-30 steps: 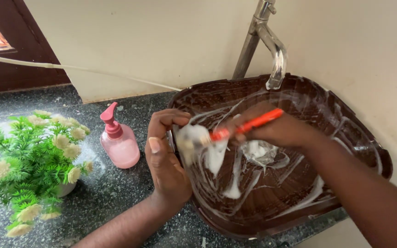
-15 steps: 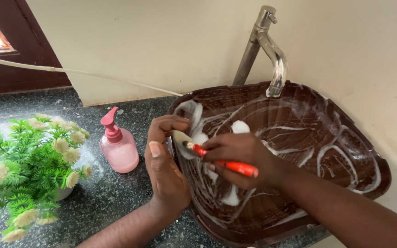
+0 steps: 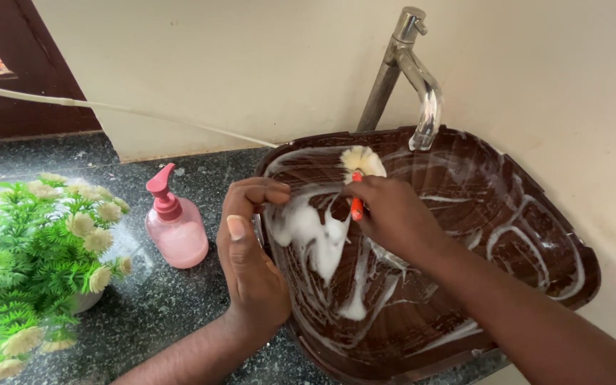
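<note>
A brown wood-patterned sink (image 3: 536,235) streaked with white foam sits on a dark speckled counter. My right hand (image 3: 393,214) is inside the basin, gripping a brush with an orange handle (image 3: 356,205); its pale bristle head (image 3: 362,160) presses on the back wall of the basin, below the tap. My left hand (image 3: 251,249) grips the sink's left rim, fingers curled over the edge. A thick patch of foam (image 3: 308,228) lies just inside that rim.
A steel tap (image 3: 411,71) rises behind the sink against a cream wall. A pink pump soap bottle (image 3: 175,227) stands left of my left hand. A potted green plant with cream flowers (image 3: 30,264) fills the left edge. A thin white hose (image 3: 122,110) runs along the wall.
My right hand has swung the brush from the basin's left rim to the back wall, and the handle has turned from lying sideways to near upright. My left hand has stayed on the rim.
</note>
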